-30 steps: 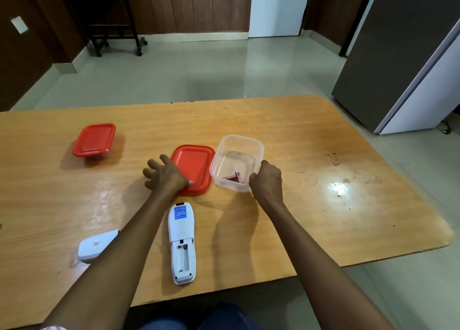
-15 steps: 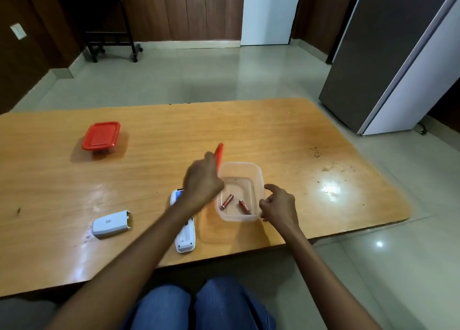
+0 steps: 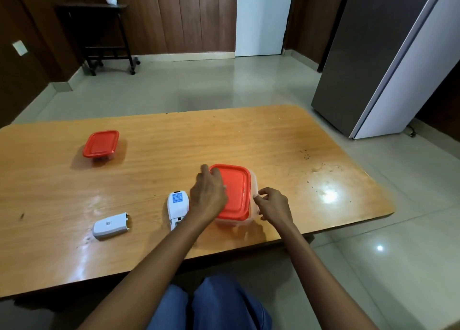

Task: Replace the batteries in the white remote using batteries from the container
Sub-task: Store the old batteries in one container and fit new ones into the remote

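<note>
A clear plastic container (image 3: pixel 252 206) stands near the table's front edge with its red lid (image 3: pixel 236 192) lying on top. My left hand (image 3: pixel 208 195) rests on the lid's left side, fingers curled over its edge. My right hand (image 3: pixel 273 206) touches the container's right wall with thumb and fingers. The batteries inside are hidden under the lid. The white remote (image 3: pixel 177 206) lies back-up just left of the container, its lower end covered by my left forearm. Its battery cover (image 3: pixel 111 225) lies further left on the table.
A second container with a red lid (image 3: pixel 100 144) stands at the far left of the wooden table (image 3: pixel 273 140). A grey cabinet (image 3: pixel 373 55) stands on the floor to the right. My knees (image 3: pixel 209 304) are under the front edge.
My left hand lifted the red lid from the table, tipped it up on edge and has laid it flat on the container. The batteries are now covered.
</note>
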